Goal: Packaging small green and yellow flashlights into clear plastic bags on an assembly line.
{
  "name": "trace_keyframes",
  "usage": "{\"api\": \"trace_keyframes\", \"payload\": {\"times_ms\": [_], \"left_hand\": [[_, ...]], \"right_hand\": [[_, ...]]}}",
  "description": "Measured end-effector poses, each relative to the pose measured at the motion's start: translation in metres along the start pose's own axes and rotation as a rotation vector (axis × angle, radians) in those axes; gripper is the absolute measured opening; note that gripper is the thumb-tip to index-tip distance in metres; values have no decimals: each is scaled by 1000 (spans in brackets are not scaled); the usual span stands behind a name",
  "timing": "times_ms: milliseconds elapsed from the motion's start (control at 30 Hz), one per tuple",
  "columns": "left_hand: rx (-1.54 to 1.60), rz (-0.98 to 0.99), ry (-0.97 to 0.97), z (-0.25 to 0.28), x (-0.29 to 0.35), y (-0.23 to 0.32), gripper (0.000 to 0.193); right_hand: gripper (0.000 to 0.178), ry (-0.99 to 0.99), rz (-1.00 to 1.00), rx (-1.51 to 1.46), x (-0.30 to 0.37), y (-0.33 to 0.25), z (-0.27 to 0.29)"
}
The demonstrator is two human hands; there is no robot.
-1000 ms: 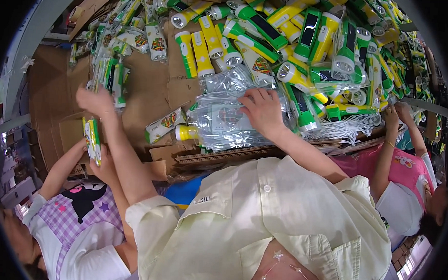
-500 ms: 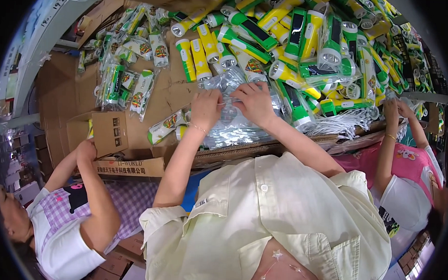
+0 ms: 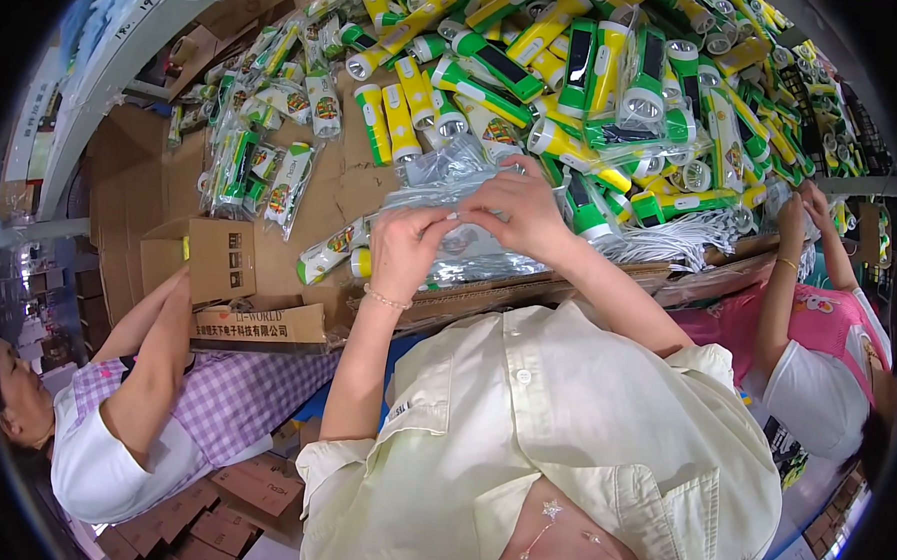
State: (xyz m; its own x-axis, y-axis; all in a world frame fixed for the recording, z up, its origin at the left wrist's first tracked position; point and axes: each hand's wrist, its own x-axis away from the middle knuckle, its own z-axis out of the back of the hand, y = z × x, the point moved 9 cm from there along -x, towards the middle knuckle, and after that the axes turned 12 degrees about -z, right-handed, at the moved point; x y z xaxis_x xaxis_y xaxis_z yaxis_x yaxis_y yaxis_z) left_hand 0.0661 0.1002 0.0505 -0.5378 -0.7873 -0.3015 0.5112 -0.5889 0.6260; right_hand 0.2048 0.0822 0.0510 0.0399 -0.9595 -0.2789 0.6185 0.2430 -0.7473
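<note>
A pile of clear plastic bags [image 3: 469,266] lies at the table's front edge under both my hands. My left hand [image 3: 407,248] is closed, with thumb and index finger pinching at the edge of a clear bag. My right hand [image 3: 519,213] is closed too, its fingertips meeting the left ones over the pile. The film between them is hard to tell from the bags beneath. Just beyond my hands lie yellow-and-green flashlights [image 3: 400,123], some loose. Beside my left wrist is a bagged flashlight [image 3: 327,255] with a printed card.
A large heap of flashlights [image 3: 602,77] fills the far right. Bagged flashlights [image 3: 263,162] lie at left on cardboard. White cables [image 3: 675,245] are bundled right of the bags. One co-worker [image 3: 153,407] reaches into a small carton [image 3: 209,260]; another person [image 3: 815,366] works at right.
My hands have come together, fingertips now meeting, and moved slightly nearer to me. The co-worker at left has leaned away, hands still at the small carton.
</note>
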Motion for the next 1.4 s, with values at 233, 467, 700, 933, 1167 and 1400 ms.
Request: {"api": "trace_keyframes", "payload": {"times_ms": [233,467,700,933,1167,1400], "left_hand": [[34,101,-76,-14,8,-1,16],[-166,21,-34,11,21,3,11],[13,152,-8,28,27,-19,14],[136,273,-207,-9,0,-23,18],[335,242,-329,-44,-3,-22,16],[-218,-35,-36,-2,-8,3,8]], "right_hand": [[12,-43,250,113,9,-21,7],[10,-210,338,315,16,-16,4],[17,-240,209,197,-1,-5,15],[30,-296,274,215,-7,-4,10],[34,-326,329,209,-2,-9,8],[16,-506,279,316,3,-5,-10]]}}
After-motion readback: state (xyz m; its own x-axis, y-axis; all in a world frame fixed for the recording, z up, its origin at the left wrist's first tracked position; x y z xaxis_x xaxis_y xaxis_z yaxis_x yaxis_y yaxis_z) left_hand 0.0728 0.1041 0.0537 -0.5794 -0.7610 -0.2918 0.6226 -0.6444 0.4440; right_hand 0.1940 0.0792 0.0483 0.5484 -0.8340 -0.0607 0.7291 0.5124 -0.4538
